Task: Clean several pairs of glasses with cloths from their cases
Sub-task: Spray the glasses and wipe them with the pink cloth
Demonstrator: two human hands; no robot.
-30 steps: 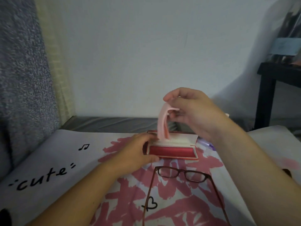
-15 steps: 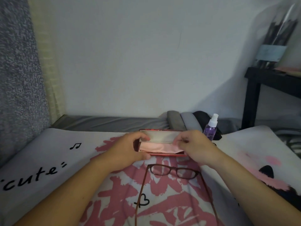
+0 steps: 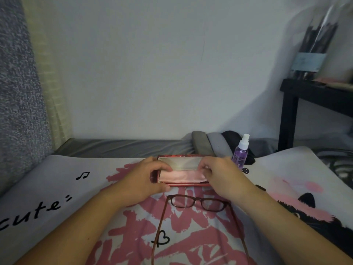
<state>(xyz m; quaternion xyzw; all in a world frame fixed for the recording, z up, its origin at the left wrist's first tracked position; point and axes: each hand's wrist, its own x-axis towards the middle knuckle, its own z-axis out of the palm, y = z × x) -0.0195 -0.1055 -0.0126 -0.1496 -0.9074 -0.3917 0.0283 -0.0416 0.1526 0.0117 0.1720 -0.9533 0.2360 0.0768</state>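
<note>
Both hands sit at the open red case [image 3: 183, 185] on the printed cover [image 3: 57, 180]. The left hand [image 3: 147, 178] grips the case's left end, thumb curled over the front edge and fingers on the lid's corner. The right hand [image 3: 219, 174] has its fingers curled at the right end, where the pink cloth [image 3: 181, 176] meets the cream lining; it seems to pinch the cloth's edge, though the fingertips are partly hidden. The cloth lies flat inside the case tray. Glasses [image 3: 198, 202] rest unfolded just in front of the case, lenses toward it, temples running toward the viewer. A spray bottle [image 3: 241, 153] stands just right of the case, with other cases [image 3: 208, 143] piled behind.

I judge the cloth limp and near weightless, best taken by a corner. The glasses look light but fragile, with thin temples; hold them by the bridge or rim, off the lenses.
</note>
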